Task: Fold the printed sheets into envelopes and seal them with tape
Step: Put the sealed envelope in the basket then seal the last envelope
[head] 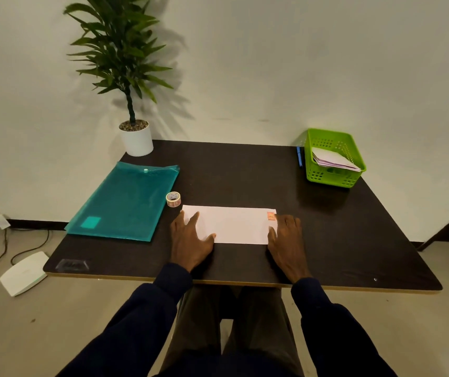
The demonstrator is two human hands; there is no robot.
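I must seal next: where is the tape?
Head view: the tape sits left of centre on the table, between the folder and the far left corner of the sheet.

Office (plain), desk [245, 172], folder [125, 202], plant [120, 50]

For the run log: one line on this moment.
left hand: flat on folded sheet; right hand: at taped end; tape roll: on table
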